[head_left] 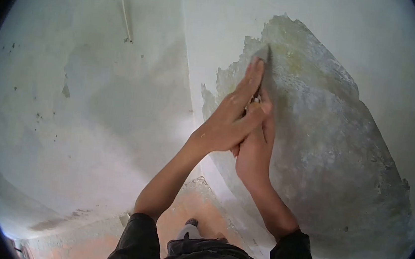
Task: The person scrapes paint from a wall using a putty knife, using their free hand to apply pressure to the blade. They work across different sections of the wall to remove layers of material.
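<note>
A scraper with a pointed metal blade rests its tip against the right-hand wall, at the jagged upper left edge of a bare grey patch. My right hand is closed around its handle, which is mostly hidden between my hands. Over it lies my left hand, its fingers stretched together along the blade and its thumb across my right hand. Ragged edges of white wall coating border the patch on the upper left.
On the left stands another white wall, stained and chipped, with a thin cable near its top. The walls meet in a corner left of my hands. Below is an orange floor with crumbly edges, and my foot.
</note>
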A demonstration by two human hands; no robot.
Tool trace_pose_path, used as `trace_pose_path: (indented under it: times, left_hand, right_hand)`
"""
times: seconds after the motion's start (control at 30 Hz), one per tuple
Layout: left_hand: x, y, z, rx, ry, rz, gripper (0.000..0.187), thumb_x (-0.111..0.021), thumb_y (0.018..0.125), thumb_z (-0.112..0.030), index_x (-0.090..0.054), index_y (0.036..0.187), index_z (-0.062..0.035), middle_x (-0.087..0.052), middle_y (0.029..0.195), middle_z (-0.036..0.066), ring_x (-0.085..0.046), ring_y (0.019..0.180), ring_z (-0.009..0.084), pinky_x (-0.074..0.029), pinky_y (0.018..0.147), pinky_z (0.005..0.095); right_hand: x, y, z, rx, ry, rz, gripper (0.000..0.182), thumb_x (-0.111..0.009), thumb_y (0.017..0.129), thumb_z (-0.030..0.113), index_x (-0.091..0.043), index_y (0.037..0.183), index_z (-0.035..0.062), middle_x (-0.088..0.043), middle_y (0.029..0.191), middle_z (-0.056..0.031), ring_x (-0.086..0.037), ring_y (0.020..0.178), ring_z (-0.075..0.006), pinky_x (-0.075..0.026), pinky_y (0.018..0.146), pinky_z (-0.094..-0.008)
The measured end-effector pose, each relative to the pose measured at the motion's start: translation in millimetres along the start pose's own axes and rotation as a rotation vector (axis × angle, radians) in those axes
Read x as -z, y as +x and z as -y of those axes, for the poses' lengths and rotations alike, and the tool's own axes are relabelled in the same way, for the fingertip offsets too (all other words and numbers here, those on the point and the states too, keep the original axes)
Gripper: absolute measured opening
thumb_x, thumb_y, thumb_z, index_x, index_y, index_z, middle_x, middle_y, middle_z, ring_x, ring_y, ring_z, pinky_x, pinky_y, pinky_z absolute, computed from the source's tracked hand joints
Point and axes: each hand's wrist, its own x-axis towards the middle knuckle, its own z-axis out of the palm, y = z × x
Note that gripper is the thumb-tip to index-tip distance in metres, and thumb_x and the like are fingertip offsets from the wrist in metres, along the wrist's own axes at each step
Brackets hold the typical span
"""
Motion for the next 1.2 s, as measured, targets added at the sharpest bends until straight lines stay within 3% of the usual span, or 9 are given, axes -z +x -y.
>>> trace_pose_path:
  times: [0.03, 0.07, 0.13, 0.17, 0.5, 0.9, 1.0, 1.07, 1.2]
  left_hand:
    - [4.9, 0.9, -5.9, -0.023, 0.035, 0.057, 0.083, -0.048, 0.096, -0.04, -0.009, 0.15, 0.009, -0.008, 0.157, 0.031, -0.005, 0.148, 0.0403, -0.013, 0.119, 0.0418]
    - [10.0, 3.0, -8.4, -0.05, 0.069, 0.11, 0.085, -0.049, 0.095, -0.041, -0.01, 0.15, 0.0098, -0.008, 0.157, 0.032, -0.005, 0.148, 0.0409, -0.014, 0.119, 0.0424]
    - [17.0, 15.7, -5.1, -0.106, 0.09, 0.108, 0.086, -0.05, 0.094, -0.042, -0.01, 0.149, 0.0111, -0.009, 0.156, 0.033, -0.006, 0.147, 0.0413, -0.015, 0.119, 0.043]
    - [18.5, 16.3, -3.2, -0.125, 0.117, 0.107, 0.088, -0.051, 0.094, -0.043, -0.01, 0.148, 0.0125, -0.009, 0.155, 0.034, -0.006, 0.147, 0.0417, -0.016, 0.119, 0.0437]
    - [48.8, 33.0, 17.4, -0.31, 0.034, 0.276, 0.093, -0.05, 0.094, -0.052, -0.011, 0.148, 0.0136, -0.011, 0.154, 0.035, -0.007, 0.147, 0.0413, -0.022, 0.117, 0.0443]
    - [53.1, 40.7, 35.4, -0.423, -0.049, 0.223, 0.095, -0.047, 0.093, -0.06, -0.021, 0.145, 0.015, -0.018, 0.153, 0.033, -0.013, 0.146, 0.0407, -0.028, 0.116, 0.0437]
    - [55.7, 35.2, 32.9, -0.441, -0.046, 0.283, 0.095, -0.045, 0.093, -0.062, -0.023, 0.144, 0.0154, -0.02, 0.153, 0.032, -0.014, 0.146, 0.0392, -0.03, 0.115, 0.044]
    - [53.9, 40.0, 33.5, -0.441, -0.048, 0.277, 0.096, -0.043, 0.093, -0.064, -0.024, 0.144, 0.0154, -0.02, 0.153, 0.031, -0.015, 0.146, 0.0379, -0.031, 0.114, 0.0442]
    - [54.3, 38.4, 35.2, -0.457, -0.027, 0.27, 0.096, -0.043, 0.093, -0.064, -0.024, 0.144, 0.0147, -0.022, 0.153, 0.031, -0.015, 0.146, 0.0374, -0.032, 0.114, 0.0441]
  right_hand:
    - [-2.5, -1.5, -7.5, 0.073, 0.012, -0.054, 0.047, -0.038, 0.105, 0.024, -0.029, 0.147, 0.0027, -0.056, 0.109, -0.0101, -0.055, 0.087, -0.0078, -0.047, 0.07, -0.0206]
    - [-3.6, -1.1, -7.1, 0.093, 0.0, -0.063, 0.047, -0.038, 0.105, 0.024, -0.029, 0.147, 0.0027, -0.056, 0.109, -0.0101, -0.055, 0.087, -0.0078, -0.047, 0.07, -0.0206]
    - [-9.5, 0.0, 8.3, 0.027, 0.053, -0.034, 0.048, -0.039, 0.105, 0.026, -0.029, 0.147, 0.0038, -0.056, 0.081, -0.0029, -0.048, 0.059, -0.0029, -0.038, 0.048, -0.0194]
    - [-23.3, 5.9, 10.2, 0.025, 0.032, -0.163, 0.047, -0.04, 0.105, 0.028, -0.032, 0.146, 0.0048, -0.047, 0.065, 0.0029, -0.034, 0.045, -0.0013, -0.026, 0.037, -0.0211]
    - [-60.0, 11.1, -3.4, 0.151, -0.049, -0.42, 0.047, -0.04, 0.106, 0.027, -0.031, 0.148, 0.007, -0.05, 0.07, 0.0019, -0.038, 0.047, -0.0019, -0.028, 0.038, -0.0199]
    - [-59.5, 21.1, -15.2, 0.272, 0.084, -0.234, 0.05, -0.032, 0.106, 0.031, -0.026, 0.151, 0.0091, -0.055, 0.074, 0.0017, -0.038, 0.041, -0.0017, -0.029, 0.033, -0.0196]
    - [-80.6, 15.6, -14.5, 0.259, -0.023, -0.564, 0.051, -0.028, 0.106, 0.033, -0.025, 0.151, 0.0097, -0.055, 0.073, 0.002, -0.034, 0.037, -0.0019, -0.031, 0.032, -0.0188]
    - [-58.4, 12.9, -9.9, 0.24, 0.071, -0.267, 0.052, -0.026, 0.106, 0.035, -0.023, 0.152, 0.0104, -0.054, 0.07, 0.0026, -0.03, 0.035, -0.0024, -0.03, 0.032, -0.0186]
    - [-68.3, 11.5, -16.5, 0.259, 0.103, -0.349, 0.053, -0.026, 0.106, 0.036, -0.023, 0.153, 0.0114, -0.052, 0.067, 0.0032, -0.03, 0.035, -0.0022, -0.029, 0.032, -0.0183]
